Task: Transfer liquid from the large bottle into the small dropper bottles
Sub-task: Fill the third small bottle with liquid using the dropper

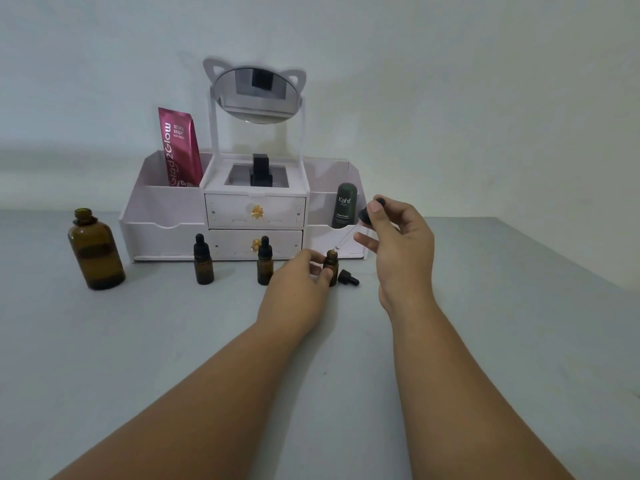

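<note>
The left hand [298,277] pinches the open small bottle [331,262] between thumb and fingers; the bottle stands upright on the desk [485,323]. The right hand [401,244], fingers curled, grips a dropper [364,216] by its black bulb, with the glass tip at the bottle's mouth. A loose cap [348,278] lies just beside the bottle. The uncapped large bottle [95,251] stands well apart, far left.

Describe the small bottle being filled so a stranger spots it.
Find the white drawer organiser with the cat-ear mirror; three small amber bottles stand before it. The rightmost bottle, held by the left hand, is it. Only it is uncapped, a black cap lying beside it.
</note>
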